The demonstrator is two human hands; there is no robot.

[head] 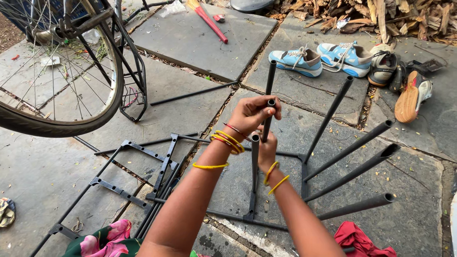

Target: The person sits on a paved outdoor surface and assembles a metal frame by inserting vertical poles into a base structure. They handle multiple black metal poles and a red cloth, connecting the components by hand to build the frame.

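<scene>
A black metal frame [223,215] lies on the stone paving with several tubes [353,145] fanning up and to the right from it. My left hand [252,113] is shut around the top of a thin black rod [266,127] held nearly upright. My right hand [267,151] sits just below, closed on the lower part of the same rod, right beside an upright tube [255,176] of the frame. Both wrists carry yellow and red bangles. Whether the rod's lower end sits inside a tube is hidden by my right hand.
More black frame parts with holed brackets [143,177] lie to the left, with a loose rod [193,93] beyond. A bicycle wheel [62,85] stands at upper left. Shoes [342,58] line the far right, a red-handled broom [209,21] lies at the back, and a red cloth [357,238] is nearby.
</scene>
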